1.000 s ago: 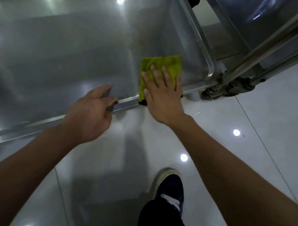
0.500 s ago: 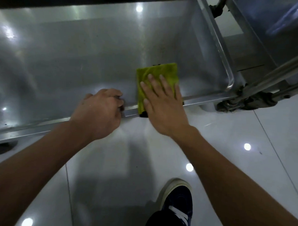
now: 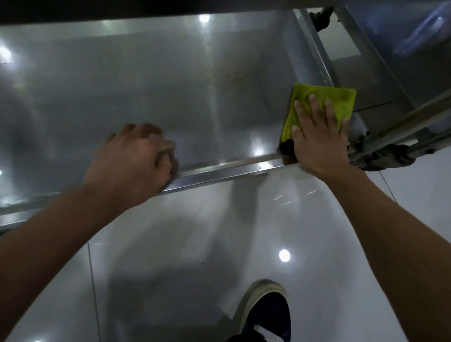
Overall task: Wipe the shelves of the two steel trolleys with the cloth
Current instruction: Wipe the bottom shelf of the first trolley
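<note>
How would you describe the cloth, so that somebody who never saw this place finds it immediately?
Start at the wide steel trolley shelf and follow its front rim to the right corner. There the right hand presses flat on a folded cloth. Its bright yellow-green colour sets it apart from the grey metal around it.

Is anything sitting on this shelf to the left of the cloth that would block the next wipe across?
Nothing visible does. The right hand presses the cloth flat at the shelf's right end, and the steel to its left shows only reflections. The left hand grips the front rim, outside the wiping path.
</note>
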A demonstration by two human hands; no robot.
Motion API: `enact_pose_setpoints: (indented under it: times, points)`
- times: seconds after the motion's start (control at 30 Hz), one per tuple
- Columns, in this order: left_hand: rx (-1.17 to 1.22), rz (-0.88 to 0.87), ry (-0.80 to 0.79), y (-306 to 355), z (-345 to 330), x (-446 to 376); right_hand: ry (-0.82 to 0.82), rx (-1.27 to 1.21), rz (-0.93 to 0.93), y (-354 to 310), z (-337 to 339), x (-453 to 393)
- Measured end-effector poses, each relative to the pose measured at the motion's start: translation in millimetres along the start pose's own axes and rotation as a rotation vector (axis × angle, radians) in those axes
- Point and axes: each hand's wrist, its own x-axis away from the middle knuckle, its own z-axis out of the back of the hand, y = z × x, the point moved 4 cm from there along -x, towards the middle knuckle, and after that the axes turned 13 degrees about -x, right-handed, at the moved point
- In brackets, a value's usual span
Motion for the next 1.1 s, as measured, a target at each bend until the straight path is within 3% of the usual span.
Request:
enact_pose_setpoints:
  times: [0.07,0.17,0.3,0.5,0.67,0.87,1.1]
  points:
    - [-0.018,0.079,-0.009,-13.4,1.7,-2.4,0.003,-0.003,0.000,-9.8,-3.2,-5.2]
    - [-0.093,0.046,-0.105,-21.0,-4.7,-1.1,-0.038,-0.019,0.036,-46.0,-15.6,-15.4]
    - [-0.096,0.018,-0.163,-25.5,-14.9,3.7,-0.057,-0.008,0.215,-120.6,-36.0,-19.7]
    - [0.018,0.200,0.020,-59.0,-10.9,34.4,-0.160,-0.057,0.455,-241.1,-73.6,-21.5]
    - [-0.071,0.126,-0.005,-75.4,-14.7,54.7,-0.221,-0.074,0.636,-319.0,-99.5,-2.5]
    - [-0.128,0.199,-0.036,-73.3,-9.1,33.5,-0.198,-0.130,0.645,-301.2,-94.1,-16.6]
    - [-0.172,0.075,-0.025,-20.9,-6.3,-11.2,-0.138,-0.163,0.408,-201.6,-61.5,-56.8]
